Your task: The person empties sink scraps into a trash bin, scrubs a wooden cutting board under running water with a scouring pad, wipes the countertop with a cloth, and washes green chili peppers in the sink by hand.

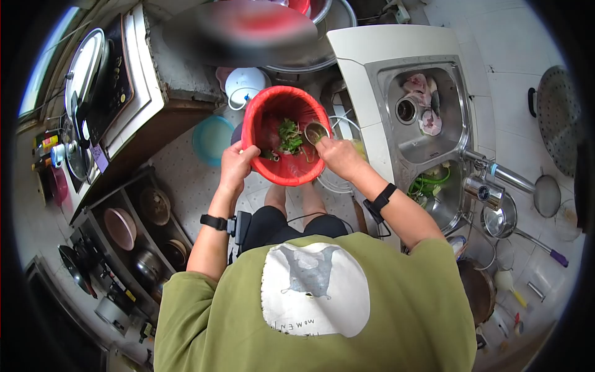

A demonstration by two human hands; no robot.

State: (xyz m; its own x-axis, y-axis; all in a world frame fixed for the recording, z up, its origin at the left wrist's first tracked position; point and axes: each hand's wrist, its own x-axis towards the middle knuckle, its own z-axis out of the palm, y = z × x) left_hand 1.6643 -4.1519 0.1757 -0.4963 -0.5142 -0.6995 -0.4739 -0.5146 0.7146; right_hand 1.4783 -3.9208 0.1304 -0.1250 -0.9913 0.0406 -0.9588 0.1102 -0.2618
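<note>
A red bin [253, 121] lined with a red plastic bag stands in front of my legs. My left hand [239, 163] is closed on its near-left rim, the thumb over the edge. Green leafy scraps [289, 137] lie in the bottom. In my right hand [339, 155] is a small round metal sink strainer [315, 131], held tilted over the bin's right side. Some greenish bits seem to be inside the strainer. The fingers under it are partly hidden.
On the right, the sink's far basin [427, 152] holds pieces of raw fish [429, 122], and green peppers [427, 185] lie in the near basin. A white lidded bucket [246, 84] and a light-blue basin [211, 141] stand on the floor at left. A pot rack [133, 217] is lower left.
</note>
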